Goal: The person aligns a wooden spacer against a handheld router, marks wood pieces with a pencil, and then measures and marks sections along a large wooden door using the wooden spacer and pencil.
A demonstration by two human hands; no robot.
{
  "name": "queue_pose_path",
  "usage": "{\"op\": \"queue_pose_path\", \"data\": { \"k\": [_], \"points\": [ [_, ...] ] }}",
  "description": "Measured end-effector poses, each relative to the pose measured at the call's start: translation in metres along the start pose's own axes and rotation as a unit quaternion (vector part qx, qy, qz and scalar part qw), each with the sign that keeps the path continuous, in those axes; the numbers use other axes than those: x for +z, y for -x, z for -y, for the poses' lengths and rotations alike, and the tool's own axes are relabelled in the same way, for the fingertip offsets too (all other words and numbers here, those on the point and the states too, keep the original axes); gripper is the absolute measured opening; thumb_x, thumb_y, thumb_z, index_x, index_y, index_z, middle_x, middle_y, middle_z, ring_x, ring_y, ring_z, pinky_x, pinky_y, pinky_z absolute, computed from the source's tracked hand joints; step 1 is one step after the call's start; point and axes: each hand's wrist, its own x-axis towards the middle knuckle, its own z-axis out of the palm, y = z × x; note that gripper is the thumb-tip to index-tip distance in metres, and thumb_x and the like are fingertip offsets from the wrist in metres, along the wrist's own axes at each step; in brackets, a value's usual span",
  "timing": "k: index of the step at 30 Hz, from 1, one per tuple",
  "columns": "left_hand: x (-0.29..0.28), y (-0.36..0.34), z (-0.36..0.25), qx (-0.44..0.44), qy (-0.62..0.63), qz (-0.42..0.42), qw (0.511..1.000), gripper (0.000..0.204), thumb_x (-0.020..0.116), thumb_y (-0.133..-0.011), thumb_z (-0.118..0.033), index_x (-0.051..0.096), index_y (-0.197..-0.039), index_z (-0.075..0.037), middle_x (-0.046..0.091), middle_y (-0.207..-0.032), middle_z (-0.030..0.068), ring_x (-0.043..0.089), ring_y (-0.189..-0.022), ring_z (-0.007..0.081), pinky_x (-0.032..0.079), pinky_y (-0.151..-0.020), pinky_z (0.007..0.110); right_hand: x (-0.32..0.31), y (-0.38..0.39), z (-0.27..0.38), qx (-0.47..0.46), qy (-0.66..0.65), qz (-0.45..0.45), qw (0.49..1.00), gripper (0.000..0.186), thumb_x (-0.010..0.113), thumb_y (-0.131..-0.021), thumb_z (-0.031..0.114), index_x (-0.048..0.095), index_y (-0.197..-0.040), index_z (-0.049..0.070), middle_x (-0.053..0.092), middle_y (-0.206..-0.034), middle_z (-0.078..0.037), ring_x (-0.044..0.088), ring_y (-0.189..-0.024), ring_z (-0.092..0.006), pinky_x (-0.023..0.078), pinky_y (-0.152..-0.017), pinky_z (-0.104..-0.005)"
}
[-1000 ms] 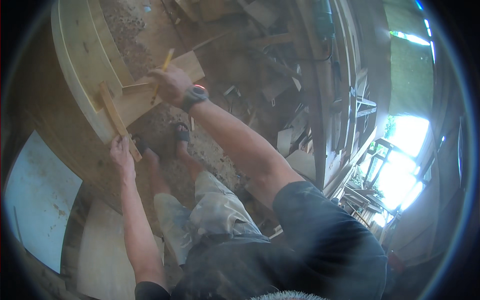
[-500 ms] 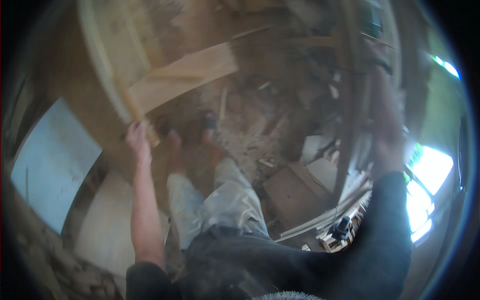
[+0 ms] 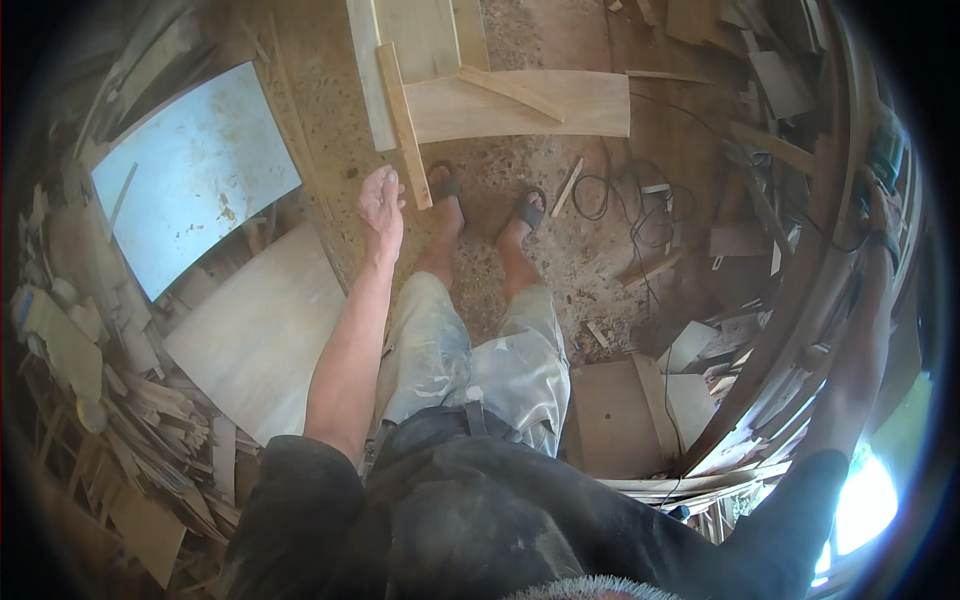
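Note:
My left hand (image 3: 381, 207) is raised in front of me, its fingers loosely bent and apart, with nothing in it. Just to its right is the near end of a narrow wooden strip (image 3: 404, 125); a small gap separates them. That strip lies along the left side of a pale plywood panel (image 3: 420, 40). A wide plywood piece (image 3: 590, 105) lies crosswise there, with a thin slat (image 3: 515, 95) slanting over it. Far out to the right, my right hand (image 3: 880, 212) reaches to a dark green tool-like object (image 3: 886, 150); its fingers are too dim to make out.
A whitish sheet (image 3: 200, 175) and a plywood sheet (image 3: 265, 330) lie left, beside heaped offcuts (image 3: 150, 410). A black cable (image 3: 600, 195) coils on the floor right of my sandalled feet. A long curved-looking beam (image 3: 790, 330) and scrap wood (image 3: 700, 345) stand right.
My left hand has let go of the wooden strip and drawn back from its end. The view has swung, so the panels appear farther right. My right arm is still stretched out.

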Motion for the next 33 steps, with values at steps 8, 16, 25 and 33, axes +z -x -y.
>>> {"op": "queue_pose_path", "data": {
  "k": [8,16,25,33],
  "points": [
    [-0.027,0.055,-0.024,0.049,0.021,0.016,0.998,0.034,0.055,-0.106,-0.030,0.064,-0.121,-0.001,0.071,-0.111,0.0109,0.068,-0.090,0.0165,0.054,-0.077,0.029,-0.018,0.115,0.060,0.012,-0.375,0.037,0.926,0.058,0.082,-0.082,0.036,0.062,-0.127,0.004,0.068,-0.105,-0.007,0.066,-0.090,-0.0184,0.053,-0.080,-0.0315],
    [0.056,0.119,-0.095,0.001,0.170,0.296,0.940,0.039,0.063,-0.102,-0.034,0.064,-0.125,-0.002,0.071,-0.118,0.0132,0.069,-0.101,0.0181,0.057,-0.087,0.034,0.007,0.380,0.197,0.011,-0.414,0.134,0.900,0.058,0.082,-0.079,0.013,0.058,-0.131,0.002,0.068,-0.105,-0.006,0.065,-0.094,-0.0133,0.053,-0.080,-0.0283],
    [0.048,0.129,-0.119,-0.238,0.265,0.325,0.876,0.068,0.077,-0.089,-0.049,0.057,-0.131,0.000,0.066,-0.113,0.0117,0.066,-0.104,0.0183,0.055,-0.089,0.032,0.083,0.544,0.318,-0.015,-0.270,0.217,0.938,0.079,0.086,-0.067,0.031,0.053,-0.135,0.005,0.070,-0.105,-0.019,0.070,-0.098,-0.0358,0.055,-0.087,-0.0429],
    [0.015,0.102,-0.105,-0.169,0.203,0.339,0.903,0.059,0.084,-0.083,-0.034,0.055,-0.124,-0.004,0.063,-0.106,0.0082,0.065,-0.095,0.0173,0.055,-0.083,0.033,0.095,0.584,0.381,0.010,-0.187,0.237,0.953,0.082,0.085,-0.070,0.034,0.047,-0.137,0.008,0.069,-0.106,-0.022,0.068,-0.097,-0.0416,0.054,-0.082,-0.0492]
  ]
}}
